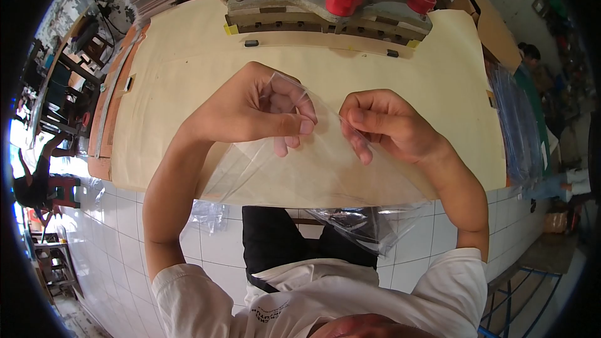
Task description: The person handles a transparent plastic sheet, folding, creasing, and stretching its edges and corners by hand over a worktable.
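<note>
Between my hands hangs a clear plastic sheet (319, 175), draping over the table's front edge towards my lap. My left hand (269, 109) pinches its upper edge with thumb and forefinger, and a corner of the film stands up behind those fingers. Close by on the right, my right hand (382, 122) grips the same edge between thumb and bent forefinger, its other fingers curled under. Both hands are over the front half of the table, which is covered in cream paper (188, 44).
At the back stands a heavy press (325, 19) with red cylindrical mounts. Two small black blocks lie before it, one of them a black block (251, 43). Stacked clear sheets (516, 125) lie at the right. Another person (37, 175) is at the far left.
</note>
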Available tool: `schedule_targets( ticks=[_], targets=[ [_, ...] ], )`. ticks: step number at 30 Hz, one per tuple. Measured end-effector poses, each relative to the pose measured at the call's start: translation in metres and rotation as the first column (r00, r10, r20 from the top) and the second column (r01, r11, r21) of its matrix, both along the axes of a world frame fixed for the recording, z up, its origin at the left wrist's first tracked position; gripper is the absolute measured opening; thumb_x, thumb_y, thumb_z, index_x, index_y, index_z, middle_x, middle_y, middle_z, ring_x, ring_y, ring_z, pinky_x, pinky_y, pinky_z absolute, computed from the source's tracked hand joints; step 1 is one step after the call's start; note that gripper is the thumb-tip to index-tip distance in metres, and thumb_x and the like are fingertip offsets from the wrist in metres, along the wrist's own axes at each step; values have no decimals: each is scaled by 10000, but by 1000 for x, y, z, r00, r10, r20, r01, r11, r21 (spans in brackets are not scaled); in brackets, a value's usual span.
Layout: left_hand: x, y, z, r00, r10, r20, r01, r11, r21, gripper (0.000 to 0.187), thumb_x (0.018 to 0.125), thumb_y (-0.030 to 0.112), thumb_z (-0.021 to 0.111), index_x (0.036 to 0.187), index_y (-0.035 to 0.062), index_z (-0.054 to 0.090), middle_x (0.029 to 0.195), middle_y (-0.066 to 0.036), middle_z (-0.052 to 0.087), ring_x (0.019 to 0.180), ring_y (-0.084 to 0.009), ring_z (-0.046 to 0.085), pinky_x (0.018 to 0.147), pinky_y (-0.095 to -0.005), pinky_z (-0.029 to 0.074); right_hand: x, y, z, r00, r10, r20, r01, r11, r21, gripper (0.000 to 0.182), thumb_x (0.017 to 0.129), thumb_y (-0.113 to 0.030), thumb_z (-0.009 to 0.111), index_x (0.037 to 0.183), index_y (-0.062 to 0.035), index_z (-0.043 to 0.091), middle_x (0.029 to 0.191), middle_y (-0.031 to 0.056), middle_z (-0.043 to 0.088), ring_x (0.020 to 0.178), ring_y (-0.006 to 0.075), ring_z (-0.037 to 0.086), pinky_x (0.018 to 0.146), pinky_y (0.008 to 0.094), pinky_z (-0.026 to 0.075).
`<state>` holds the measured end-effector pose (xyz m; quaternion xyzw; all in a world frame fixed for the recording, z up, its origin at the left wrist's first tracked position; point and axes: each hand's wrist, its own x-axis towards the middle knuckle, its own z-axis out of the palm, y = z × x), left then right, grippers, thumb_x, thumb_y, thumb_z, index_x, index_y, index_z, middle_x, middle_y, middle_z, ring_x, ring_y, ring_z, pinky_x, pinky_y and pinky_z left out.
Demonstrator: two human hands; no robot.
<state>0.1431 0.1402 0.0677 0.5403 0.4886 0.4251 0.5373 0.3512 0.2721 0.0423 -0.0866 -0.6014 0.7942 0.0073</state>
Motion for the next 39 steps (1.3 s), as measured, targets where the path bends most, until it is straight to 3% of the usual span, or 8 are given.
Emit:
schedule_targets(
  ticks=[7,16,24,29,35,39],
  targets=[
    [-2,0,0,1000,17,-4,-17,1000,16,103,798,1,681,836,-80,630,702,-118,653,574,-173,656,488,-266,533,1,0,2,998,-43,-42,45,998,38,249,926,-247,576,890,-1,584,735,36,577,577,98,541,545,231,446],
    [-6,1,-3,999,28,-32,-28,1000,12,117,812,27,672,844,-76,628,711,-109,646,572,-164,648,484,-270,535,2,-1,4,996,-44,-72,59,972,226,137,853,-100,662,868,14,589,749,41,609,574,81,548,505,218,446],
    [-12,0,-5,998,58,28,-60,996,72,157,818,43,673,914,-73,629,786,-88,657,659,-115,625,550,-240,506,6,-2,7,999,34,-23,-31,994,103,135,863,-87,644,828,14,561,670,53,594,500,116,578,480,231,465],
    [-13,-4,8,999,-29,-20,28,999,-37,155,842,56,658,937,-64,641,836,-81,673,651,-76,584,546,-205,453,10,-2,17,983,176,48,-176,984,0,136,862,-63,621,841,14,511,685,93,611,526,161,623,491,248,493],
    [-18,-3,-3,983,-184,-25,184,983,-18,169,844,64,666,930,-78,642,851,-91,681,701,-115,627,613,-228,485,10,-4,16,966,254,46,-251,966,-52,170,870,-84,632,839,16,498,680,100,611,558,187,648,511,277,530],
    [-19,-5,-2,982,-188,1,188,981,-38,182,841,71,672,933,-82,640,840,-91,680,727,-135,643,648,-243,496,11,-4,15,973,232,-4,-232,969,-84,188,860,-94,650,837,17,500,670,100,606,531,188,642,473,276,521]
  ],
)
